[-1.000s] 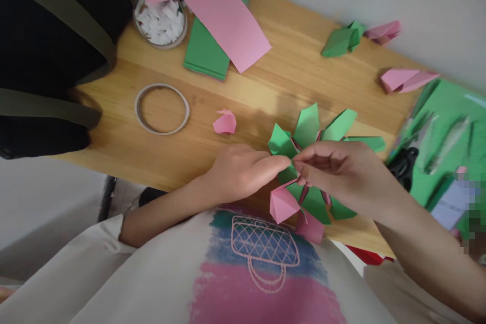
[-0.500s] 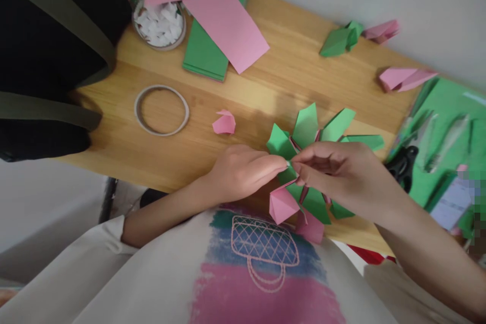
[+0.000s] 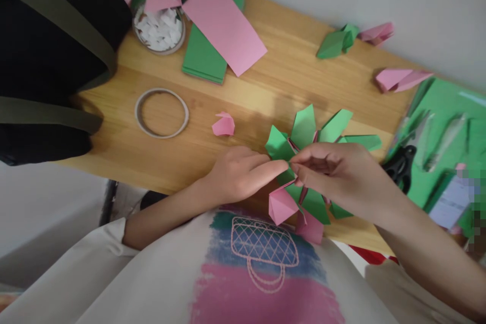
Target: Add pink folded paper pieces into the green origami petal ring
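Note:
A folded paper flower (image 3: 309,134) of green and pink petals lies at the near edge of the wooden table (image 3: 266,91). My left hand (image 3: 239,172) and my right hand (image 3: 334,172) meet over its middle. Both pinch with closed fingertips at a green petal there. Green petals fan out behind my hands, and pink petals stick out below them toward my shirt. A small crumpled pink paper piece (image 3: 224,125) lies just left of the flower.
A tape ring (image 3: 161,112) lies on the left, beside a black bag (image 3: 49,55). Behind it stand a jar of white scraps (image 3: 159,28) and pink (image 3: 224,23) and green (image 3: 201,55) sheets. Folded paper pieces (image 3: 336,41) lie near the wall. Scissors (image 3: 398,164) rest on green paper at right.
Hardly anything has changed: both hands stay pinched at the flower's centre, with only small finger movement and a slight shift of the view.

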The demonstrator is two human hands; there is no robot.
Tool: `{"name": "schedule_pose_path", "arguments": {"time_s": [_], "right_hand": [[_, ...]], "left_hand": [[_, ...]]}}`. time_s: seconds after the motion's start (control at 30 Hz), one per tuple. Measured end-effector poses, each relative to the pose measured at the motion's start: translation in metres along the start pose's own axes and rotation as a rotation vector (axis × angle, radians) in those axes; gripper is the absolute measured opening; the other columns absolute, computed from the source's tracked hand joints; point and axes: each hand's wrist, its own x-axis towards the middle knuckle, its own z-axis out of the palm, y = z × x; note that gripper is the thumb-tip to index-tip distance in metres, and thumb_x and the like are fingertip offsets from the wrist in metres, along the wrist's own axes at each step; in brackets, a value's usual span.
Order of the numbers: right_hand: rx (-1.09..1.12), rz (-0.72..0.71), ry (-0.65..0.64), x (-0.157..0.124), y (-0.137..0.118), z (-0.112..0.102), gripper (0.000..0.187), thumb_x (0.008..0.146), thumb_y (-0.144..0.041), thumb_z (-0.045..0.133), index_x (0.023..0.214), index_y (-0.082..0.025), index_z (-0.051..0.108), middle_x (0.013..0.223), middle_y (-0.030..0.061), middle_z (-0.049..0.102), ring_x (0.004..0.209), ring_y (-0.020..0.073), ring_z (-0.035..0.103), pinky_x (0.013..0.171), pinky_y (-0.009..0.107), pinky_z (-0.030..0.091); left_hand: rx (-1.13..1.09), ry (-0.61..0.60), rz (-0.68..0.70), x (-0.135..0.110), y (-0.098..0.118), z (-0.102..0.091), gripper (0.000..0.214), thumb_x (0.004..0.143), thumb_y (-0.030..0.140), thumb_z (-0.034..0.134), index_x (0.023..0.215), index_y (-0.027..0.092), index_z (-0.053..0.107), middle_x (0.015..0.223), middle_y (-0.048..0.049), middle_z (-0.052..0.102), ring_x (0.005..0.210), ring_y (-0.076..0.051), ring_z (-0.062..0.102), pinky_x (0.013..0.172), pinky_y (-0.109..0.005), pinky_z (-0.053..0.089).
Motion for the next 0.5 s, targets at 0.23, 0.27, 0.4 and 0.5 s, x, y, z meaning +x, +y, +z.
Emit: {"name": "schedule_pose_path", "arguments": {"time_s": [0.23,0.27,0.4,0.5], "right_hand": [[-0.089,-0.062,-0.021,-0.001,-0.003,0.000,0.017,0.082,-0.031,0.057,0.075,-0.023,0.069,0.062,-0.0028,0.067,0.057,0.0117,0.060,0.052,0.023,0.044],[-0.102,-0.069,-0.020,-0.001,-0.003,0.000,0.017,0.083,-0.031,0.056,0.075,-0.022,0.070,0.062,-0.0027,0.067,0.057,0.0118,0.060,0.053,0.024,0.044],[-0.154,-0.104,-0.013,0.000,-0.005,0.002,0.019,0.083,-0.029,0.055,0.077,-0.021,0.071,0.064,-0.0021,0.068,0.056,0.0113,0.059,0.053,0.024,0.043],[-0.161,-0.110,-0.010,0.000,-0.006,0.002,0.019,0.083,-0.028,0.054,0.077,-0.021,0.071,0.063,-0.0019,0.067,0.056,0.0111,0.059,0.053,0.024,0.043]], "left_hand": [[-0.206,-0.248,-0.199,0.010,-0.002,-0.007,0.018,0.098,0.025,0.049,0.088,0.019,0.063,0.072,0.0032,0.073,0.060,-0.010,0.066,0.056,-0.023,0.041],[-0.239,-0.284,-0.228,0.012,-0.003,-0.008,0.017,0.098,0.026,0.050,0.089,0.018,0.063,0.073,0.0032,0.073,0.061,-0.010,0.065,0.057,-0.022,0.040],[-0.254,-0.315,-0.219,0.015,-0.007,-0.010,0.019,0.098,0.023,0.049,0.085,0.018,0.062,0.072,0.0041,0.072,0.060,-0.009,0.064,0.056,-0.022,0.038],[-0.216,-0.279,-0.133,0.013,-0.009,-0.008,0.021,0.098,0.022,0.047,0.082,0.017,0.060,0.070,0.0044,0.071,0.058,-0.009,0.063,0.054,-0.022,0.037]]}}
